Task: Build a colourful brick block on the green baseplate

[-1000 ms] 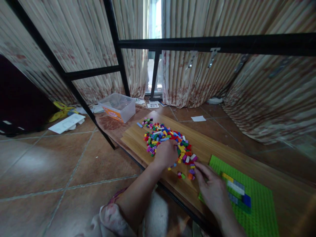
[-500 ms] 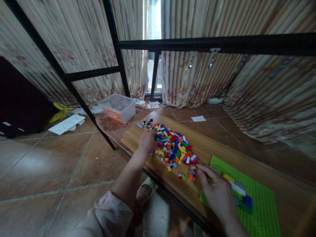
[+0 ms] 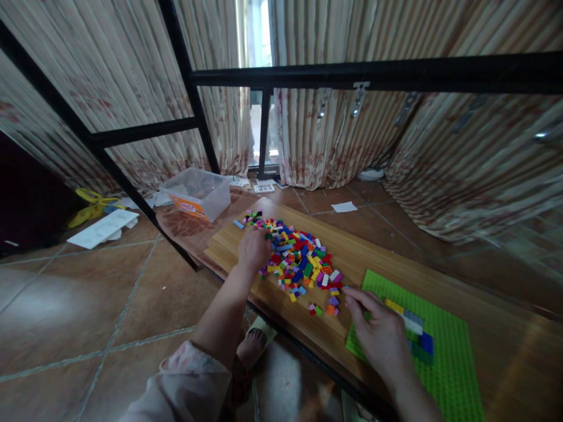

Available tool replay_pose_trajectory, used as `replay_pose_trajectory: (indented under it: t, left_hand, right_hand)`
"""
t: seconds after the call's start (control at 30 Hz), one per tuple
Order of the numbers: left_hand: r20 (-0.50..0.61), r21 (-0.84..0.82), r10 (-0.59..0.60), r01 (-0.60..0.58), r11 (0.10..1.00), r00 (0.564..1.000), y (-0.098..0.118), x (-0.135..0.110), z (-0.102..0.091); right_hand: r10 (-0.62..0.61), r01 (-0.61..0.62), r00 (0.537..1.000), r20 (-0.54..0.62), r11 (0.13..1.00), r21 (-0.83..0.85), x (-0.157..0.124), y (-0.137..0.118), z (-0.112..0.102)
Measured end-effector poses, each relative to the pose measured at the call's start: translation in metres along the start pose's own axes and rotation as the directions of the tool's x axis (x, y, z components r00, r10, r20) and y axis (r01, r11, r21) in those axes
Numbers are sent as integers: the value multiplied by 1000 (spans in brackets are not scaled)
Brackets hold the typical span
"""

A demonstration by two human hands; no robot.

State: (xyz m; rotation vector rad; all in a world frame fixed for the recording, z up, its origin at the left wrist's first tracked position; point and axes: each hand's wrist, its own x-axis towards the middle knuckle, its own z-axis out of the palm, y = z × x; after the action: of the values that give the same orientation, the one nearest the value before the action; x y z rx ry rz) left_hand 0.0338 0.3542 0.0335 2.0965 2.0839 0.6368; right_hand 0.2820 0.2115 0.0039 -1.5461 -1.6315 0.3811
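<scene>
A heap of colourful toy building bricks (image 3: 303, 261) is spread over the wooden board. My left hand (image 3: 255, 251) reaches into the heap's left side with its fingers curled; a dark green brick shows by the fingertips, which are partly hidden. Just right of the heap, my right hand (image 3: 379, 321) has thumb and forefinger drawn together in a pinch. Whatever lies between them is too small to make out. Beneath and beyond that hand is a green studded baseplate (image 3: 455, 351), bearing yellow, grey, white, blue and dark green bricks (image 3: 413, 323), partly covered by the hand.
The wooden board (image 3: 352, 234) rests on a low bench with a brown cover (image 3: 176, 225). A clear plastic box (image 3: 215, 199) with an orange label stands at its far left end. Black metal bars (image 3: 299, 75) cross in front of curtains. White packaging (image 3: 103, 230) lies on the tiled floor.
The view has turned slightly right, so everything sits further left. My left hand stays at the heap; the right fingertips are slightly farther from the nearest bricks.
</scene>
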Motion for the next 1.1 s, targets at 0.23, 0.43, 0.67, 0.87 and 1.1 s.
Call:
replay_pose_trajectory:
  t: [0.23, 0.43, 0.67, 0.87, 1.1]
  left_hand:
    - [252, -616, 431, -200, 762, 867, 42, -28, -4]
    - [405, -735, 588, -133, 665, 700, 101, -76, 22]
    - [282, -490, 527, -352, 797, 802, 137, -108, 43]
    - [281, -297, 507, -428, 853, 815, 151, -126, 52]
    - [325, -257, 468, -399, 880, 822, 163, -132, 62]
  right_hand:
    - [133, -115, 958, -253, 990, 85, 3, 9, -20]
    - [355, -203, 750, -558, 927, 316, 8, 22, -56]
    - [415, -186, 646, -640, 899, 396, 3, 32, -83]
    - [412, -252, 688, -598, 908, 335, -6, 40, -88]
    - [398, -238, 687, -608, 914, 330, -9, 45, -94]
